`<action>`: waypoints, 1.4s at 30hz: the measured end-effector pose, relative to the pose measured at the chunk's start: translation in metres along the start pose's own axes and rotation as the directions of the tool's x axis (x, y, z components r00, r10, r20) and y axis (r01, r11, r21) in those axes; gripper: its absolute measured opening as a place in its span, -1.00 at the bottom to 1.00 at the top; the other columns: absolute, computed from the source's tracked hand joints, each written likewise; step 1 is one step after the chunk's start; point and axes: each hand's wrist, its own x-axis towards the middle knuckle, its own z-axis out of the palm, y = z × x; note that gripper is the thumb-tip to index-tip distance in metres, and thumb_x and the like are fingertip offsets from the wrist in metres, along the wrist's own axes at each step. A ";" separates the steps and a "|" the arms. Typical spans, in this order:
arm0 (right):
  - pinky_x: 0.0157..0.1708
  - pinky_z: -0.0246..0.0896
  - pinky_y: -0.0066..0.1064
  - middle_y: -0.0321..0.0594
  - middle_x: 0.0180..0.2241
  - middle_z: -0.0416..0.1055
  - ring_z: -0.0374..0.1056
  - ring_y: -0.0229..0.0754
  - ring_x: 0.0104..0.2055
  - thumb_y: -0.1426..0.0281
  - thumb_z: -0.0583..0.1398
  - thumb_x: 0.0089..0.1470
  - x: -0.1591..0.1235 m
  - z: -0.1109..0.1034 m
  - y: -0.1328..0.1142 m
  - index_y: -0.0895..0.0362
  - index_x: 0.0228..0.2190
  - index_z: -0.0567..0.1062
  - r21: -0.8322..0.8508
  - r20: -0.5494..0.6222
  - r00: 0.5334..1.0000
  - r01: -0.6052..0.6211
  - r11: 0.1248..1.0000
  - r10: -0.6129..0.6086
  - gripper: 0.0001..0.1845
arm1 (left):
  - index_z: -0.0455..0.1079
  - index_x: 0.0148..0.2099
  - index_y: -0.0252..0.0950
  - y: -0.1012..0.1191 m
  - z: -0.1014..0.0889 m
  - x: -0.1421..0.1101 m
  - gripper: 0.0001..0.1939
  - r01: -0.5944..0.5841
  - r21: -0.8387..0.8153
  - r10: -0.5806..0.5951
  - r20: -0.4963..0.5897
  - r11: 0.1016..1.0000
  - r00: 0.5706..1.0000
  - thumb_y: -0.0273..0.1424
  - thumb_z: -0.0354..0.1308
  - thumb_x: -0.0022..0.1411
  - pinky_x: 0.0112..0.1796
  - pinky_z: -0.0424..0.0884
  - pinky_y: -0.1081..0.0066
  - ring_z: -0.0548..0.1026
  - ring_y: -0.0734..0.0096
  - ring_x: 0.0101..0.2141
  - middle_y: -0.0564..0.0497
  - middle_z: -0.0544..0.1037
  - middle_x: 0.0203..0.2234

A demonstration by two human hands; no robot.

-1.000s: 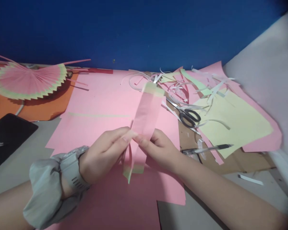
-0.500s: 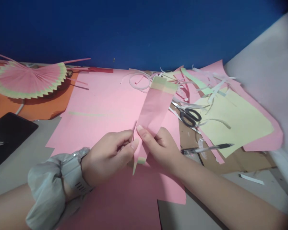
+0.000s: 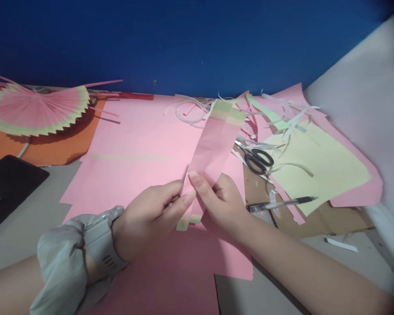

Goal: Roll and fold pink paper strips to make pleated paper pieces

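Note:
Between both hands is a folded pink paper strip [image 3: 215,140] with yellow-green bands at its ends, tilted up to the right. My left hand [image 3: 159,205] pinches its lower left edge between thumb and curled fingers. My right hand [image 3: 221,201] grips the strip's middle, the thumb pressed flat on the front and the fingers behind it, partly hidden. The two thumbs lie close together on the paper. Beneath the hands spread large pink paper sheets [image 3: 134,135].
A pleated pink-and-green paper fan [image 3: 41,109] lies at left on orange paper [image 3: 68,153], near a black tablet-like object [image 3: 15,188]. On the right are black-handled scissors [image 3: 258,159], a pen [image 3: 282,204], yellow paper [image 3: 328,162] and paper scraps [image 3: 292,124]. A blue wall [image 3: 184,43] stands behind.
My left thumb has slid slightly right and up along the strip. The strip's lower left end, seen narrow and edge-on before, now lies flatter with its green tip showing wider.

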 end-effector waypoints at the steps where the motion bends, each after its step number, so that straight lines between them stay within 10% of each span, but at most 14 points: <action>1: -0.47 0.12 -0.42 -0.31 -0.64 0.20 0.23 -0.23 -0.48 0.10 0.05 0.12 0.000 0.000 0.000 0.14 -0.55 0.39 -0.002 -0.009 1.000 0.005 1.000 -0.005 -0.59 | -0.01 -0.51 -0.24 0.000 0.000 0.000 -0.63 0.006 0.014 -0.005 -0.013 1.000 1.000 -0.19 -0.20 0.31 -0.52 0.07 0.47 0.10 0.54 -0.57 0.19 0.08 -0.64; 16: -0.30 0.30 -0.41 -0.24 -0.35 0.45 0.38 -0.22 -0.29 0.21 0.15 0.08 0.007 -0.006 0.005 0.09 -0.31 0.48 0.382 0.003 0.998 -0.062 0.922 0.066 -0.77 | 0.14 -0.58 -0.26 0.006 -0.002 -0.001 -0.60 -0.021 -0.018 0.023 0.103 1.000 0.994 -0.27 -0.16 0.30 -0.51 0.17 0.52 0.26 0.56 -0.61 0.17 0.32 -0.68; 22: -0.47 0.25 -0.51 -0.35 -0.54 0.34 0.29 -0.35 -0.50 0.24 0.18 0.07 0.009 -0.002 0.007 0.12 -0.45 0.42 0.506 0.062 0.997 -0.070 0.860 0.044 -0.80 | 0.18 -0.40 -0.24 0.003 0.004 -0.004 -0.78 0.042 -0.167 -0.049 -0.038 0.985 0.998 -0.27 -0.08 0.27 -0.51 0.18 0.52 0.27 0.55 -0.59 0.20 0.31 -0.64; 42: -0.61 0.24 -0.41 -0.27 -0.59 0.38 0.38 -0.16 -0.47 0.04 0.12 0.03 0.013 -0.003 0.005 0.08 -0.44 0.38 0.445 -0.060 0.986 -0.114 0.888 0.156 -0.64 | 0.31 -0.46 -0.25 0.000 0.005 0.000 -0.76 0.123 -0.153 -0.135 -0.069 0.981 0.988 -0.27 0.02 0.21 -0.59 0.06 0.54 0.12 0.55 -0.63 0.19 0.18 -0.68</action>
